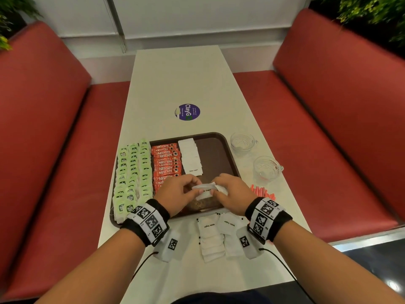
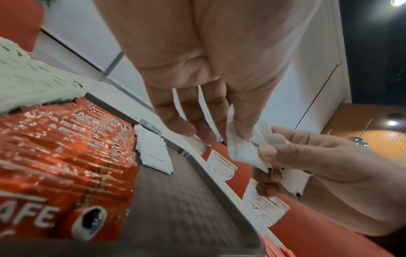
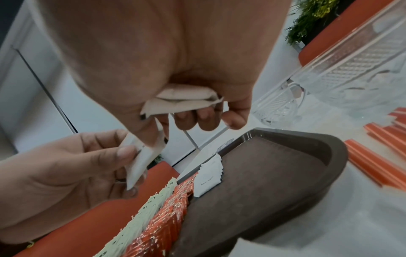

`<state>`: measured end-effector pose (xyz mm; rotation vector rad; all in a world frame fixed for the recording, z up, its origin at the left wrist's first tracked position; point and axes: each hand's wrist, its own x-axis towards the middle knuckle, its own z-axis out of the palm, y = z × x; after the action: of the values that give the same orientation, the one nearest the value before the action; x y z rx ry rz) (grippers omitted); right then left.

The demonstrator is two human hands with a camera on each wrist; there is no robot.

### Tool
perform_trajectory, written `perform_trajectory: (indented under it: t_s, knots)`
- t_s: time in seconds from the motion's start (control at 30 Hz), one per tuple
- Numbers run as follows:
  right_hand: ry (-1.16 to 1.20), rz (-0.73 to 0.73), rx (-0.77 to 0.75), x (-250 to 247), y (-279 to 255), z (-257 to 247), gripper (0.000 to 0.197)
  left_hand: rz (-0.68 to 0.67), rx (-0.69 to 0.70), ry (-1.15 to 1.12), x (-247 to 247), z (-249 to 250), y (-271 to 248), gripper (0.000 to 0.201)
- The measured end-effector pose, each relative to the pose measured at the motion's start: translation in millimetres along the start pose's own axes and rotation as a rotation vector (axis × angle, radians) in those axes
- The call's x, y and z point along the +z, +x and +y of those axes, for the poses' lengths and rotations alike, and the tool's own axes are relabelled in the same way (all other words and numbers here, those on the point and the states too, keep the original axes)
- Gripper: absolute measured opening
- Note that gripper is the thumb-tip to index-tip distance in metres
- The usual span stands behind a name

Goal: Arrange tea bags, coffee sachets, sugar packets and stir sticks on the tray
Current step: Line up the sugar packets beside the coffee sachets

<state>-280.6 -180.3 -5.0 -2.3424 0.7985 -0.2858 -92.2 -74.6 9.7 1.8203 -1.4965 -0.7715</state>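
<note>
Loose sugar packets (image 1: 211, 235) lie on the table (image 1: 188, 80) nearest the person. Above the tray (image 1: 219, 154), the left hand (image 1: 177, 191) and right hand (image 1: 233, 193) both pinch one packet (image 1: 203, 190); the right also holds spares (image 3: 182, 100). Beyond lie rowed tea bags (image 1: 132, 172), coffee sachets (image 1: 166, 161) and sugar (image 1: 190, 157); stir sticks (image 1: 262, 191) lie right.

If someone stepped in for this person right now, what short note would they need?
Left hand and right hand both pinch one sugar packet above the tray; the right hand also holds spare packets.
Done: tea bags, coffee sachets and a first sugar row lie on the tray.
Left: loose sugar packets on the table's near edge, and stir sticks right of the tray.
</note>
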Motion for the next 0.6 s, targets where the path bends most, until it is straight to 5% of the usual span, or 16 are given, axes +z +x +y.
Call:
perform_trajectory:
  t_s: [0.17,0.37,0.6]
  knots:
    - [0.072,-0.018,0.095,-4,6,4,0.013,0.027,-0.104,0.155,-6,-8,23,0.004]
    - [0.162,-0.097,0.210,-11,10,4,0.044,0.037,-0.262,0.416,-10,-30,73,0.011]
    - [0.302,-0.114,0.239,-14,13,10,0.019,-0.066,-0.349,0.595,-7,-51,108,0.024]
